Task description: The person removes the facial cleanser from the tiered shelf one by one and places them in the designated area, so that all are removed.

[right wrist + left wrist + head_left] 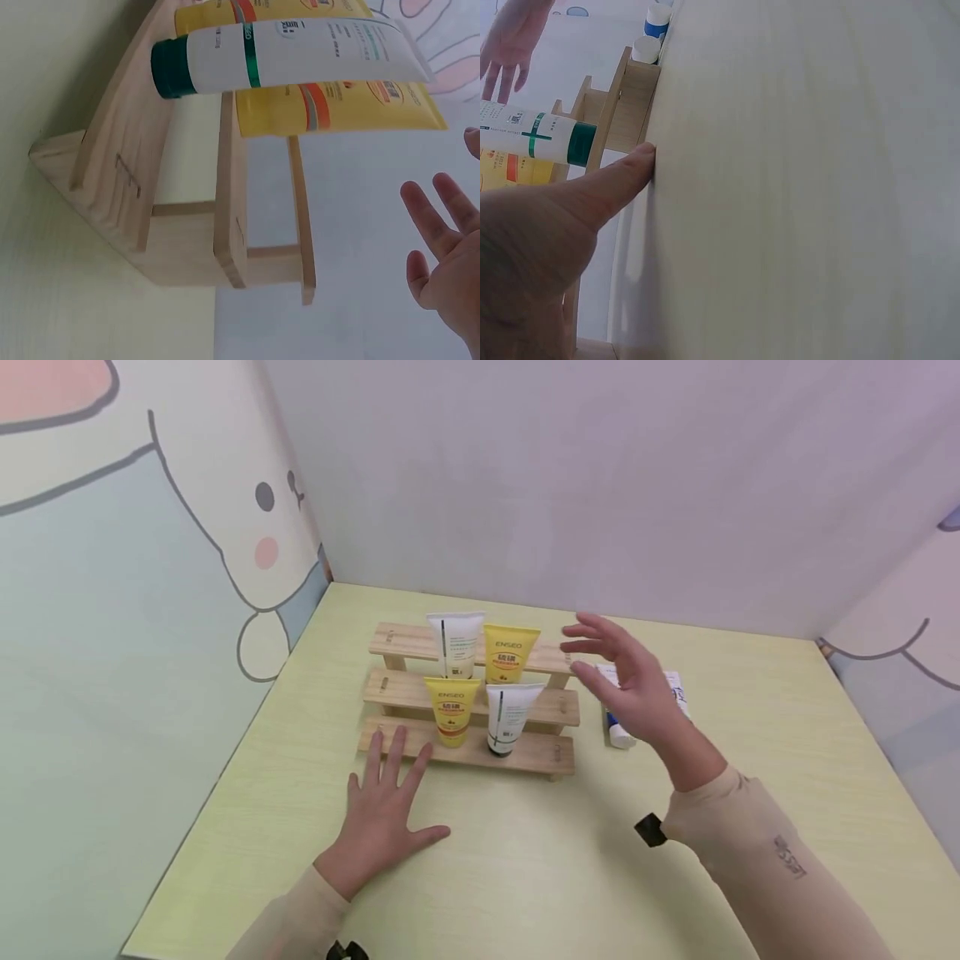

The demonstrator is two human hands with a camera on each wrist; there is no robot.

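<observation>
A three-tier wooden rack [543, 752] stands on the table. On its bottom tier, a yellow tube [452, 712] is upright to the left of a white tube with a dark green cap [507, 714]. Behind them, another white tube [457, 643] and another yellow tube [506, 652] stand on the middle tier. My left hand [385, 810] lies with fingers spread, its fingertips at the front left of the bottom plank and its thumb [622, 176] near the tabletop. Raised by the rack's right end, my right hand [633, 685] holds nothing; its fingers are apart and slightly bent.
Right of the rack, partly behind my right hand, lie a blue-and-white tube with a white cap [621, 735] and a printed white item [677, 687]. The pale yellow table [765, 760] meets a light curtain [562, 485] behind and patterned cloth [180, 635] at the left.
</observation>
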